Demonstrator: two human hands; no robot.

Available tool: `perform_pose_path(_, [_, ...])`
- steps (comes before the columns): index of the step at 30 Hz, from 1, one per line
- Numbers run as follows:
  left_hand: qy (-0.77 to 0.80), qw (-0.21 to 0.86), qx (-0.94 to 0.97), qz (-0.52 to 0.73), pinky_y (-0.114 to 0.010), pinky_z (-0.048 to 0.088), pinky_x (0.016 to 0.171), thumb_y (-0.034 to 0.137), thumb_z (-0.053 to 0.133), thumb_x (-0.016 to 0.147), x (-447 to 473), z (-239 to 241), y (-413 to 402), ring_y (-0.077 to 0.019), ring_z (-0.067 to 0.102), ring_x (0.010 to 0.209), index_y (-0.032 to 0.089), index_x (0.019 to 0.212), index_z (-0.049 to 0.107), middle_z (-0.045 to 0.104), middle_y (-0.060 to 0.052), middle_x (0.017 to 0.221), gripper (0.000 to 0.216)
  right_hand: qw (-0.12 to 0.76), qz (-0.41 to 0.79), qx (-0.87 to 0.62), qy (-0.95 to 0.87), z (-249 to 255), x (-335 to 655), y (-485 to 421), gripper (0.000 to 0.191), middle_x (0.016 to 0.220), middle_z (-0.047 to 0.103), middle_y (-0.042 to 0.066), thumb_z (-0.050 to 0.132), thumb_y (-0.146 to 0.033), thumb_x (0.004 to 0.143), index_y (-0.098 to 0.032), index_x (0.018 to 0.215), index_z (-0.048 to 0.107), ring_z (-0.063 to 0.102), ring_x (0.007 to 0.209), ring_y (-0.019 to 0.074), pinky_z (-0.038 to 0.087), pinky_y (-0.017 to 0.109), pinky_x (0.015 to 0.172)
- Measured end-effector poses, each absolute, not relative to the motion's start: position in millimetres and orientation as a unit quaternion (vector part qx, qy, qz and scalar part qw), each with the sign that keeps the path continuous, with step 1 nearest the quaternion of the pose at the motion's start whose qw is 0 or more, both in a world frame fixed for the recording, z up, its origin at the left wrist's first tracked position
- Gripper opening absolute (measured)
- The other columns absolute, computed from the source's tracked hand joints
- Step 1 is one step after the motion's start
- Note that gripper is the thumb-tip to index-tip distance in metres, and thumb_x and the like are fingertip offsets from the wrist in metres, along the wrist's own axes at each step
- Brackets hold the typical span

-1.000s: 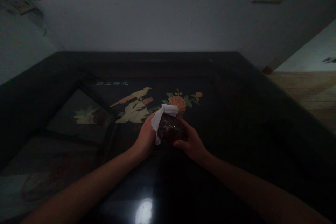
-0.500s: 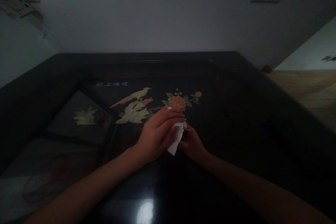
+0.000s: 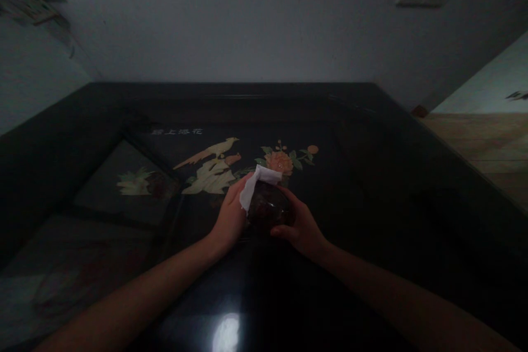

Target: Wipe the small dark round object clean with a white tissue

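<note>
While the left hand (image 3: pixel 231 217) pinches a white tissue (image 3: pixel 258 181) against the top of a dark rounded object (image 3: pixel 268 208), the right hand (image 3: pixel 301 225) cups that object from the other side, fingers curled around it. Both sit over the middle of the glossy black desk (image 3: pixel 371 176), just this side of the inlaid flower (image 3: pixel 279 160). I judge this a wiping step, partway through; more rubbing calls for a firm right-hand hold. In this dim light I cannot tell what the object is, nor whether it rests on the desk.
</note>
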State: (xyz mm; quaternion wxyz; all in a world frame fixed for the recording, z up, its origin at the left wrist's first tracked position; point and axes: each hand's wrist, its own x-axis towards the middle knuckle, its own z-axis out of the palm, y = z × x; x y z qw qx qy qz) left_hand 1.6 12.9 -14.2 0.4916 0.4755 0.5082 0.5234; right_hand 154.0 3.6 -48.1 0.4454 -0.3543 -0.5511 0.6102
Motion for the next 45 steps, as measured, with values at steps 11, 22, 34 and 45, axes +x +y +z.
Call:
perform_pose_path(11, [0.247, 0.106, 0.85, 0.453, -0.045, 0.032, 0.111, 0.02, 0.041, 0.092, -9, -8, 10, -0.0207, 0.057, 0.116, 0.019, 0.118, 0.059, 0.067, -0.008, 0.116, 0.031, 0.465, 0.573, -0.36, -0.572, -46, 149, 4, 0.054, 0.093, 0.066, 0.002, 0.077, -0.042, 0.065, -0.022, 0.11, 0.056, 0.062, 0.084, 0.0212, 0.051, 0.033, 0.074])
perform_pose_path(22, [0.499, 0.491, 0.471, 0.537, -0.037, 0.053, 0.082, 0.047, 0.054, 0.082, -2, -30, 14, -0.0267, 0.064, 0.096, 0.017, 0.095, 0.069, 0.071, -0.007, 0.094, 0.035, 0.443, 0.62, -0.352, -0.543, -51, 154, 3, 0.093, 0.114, 0.065, 0.011, 0.082, -0.06, 0.049, -0.021, 0.127, 0.048, 0.062, 0.107, 0.0299, 0.049, 0.041, 0.091])
perform_pose_path(34, [0.231, 0.042, 0.841, 0.488, -0.044, 0.04, 0.105, 0.023, 0.042, 0.092, -5, -7, 7, -0.0221, 0.057, 0.114, 0.017, 0.114, 0.059, 0.067, -0.01, 0.109, 0.028, 0.459, 0.568, -0.342, -0.592, -47, 153, 3, 0.067, 0.101, 0.066, 0.005, 0.077, -0.052, 0.064, -0.022, 0.118, 0.052, 0.063, 0.086, 0.0228, 0.052, 0.034, 0.074])
perform_pose_path(45, [0.415, 0.41, 0.621, 0.523, -0.037, 0.05, 0.09, 0.039, 0.035, 0.095, -3, -11, 11, -0.0243, 0.062, 0.104, 0.018, 0.095, 0.068, 0.069, -0.009, 0.103, 0.039, 0.451, 0.595, -0.35, -0.566, -51, 154, 4, 0.087, 0.117, 0.064, 0.011, 0.079, -0.062, 0.053, -0.022, 0.124, 0.05, 0.06, 0.109, 0.0297, 0.048, 0.041, 0.092])
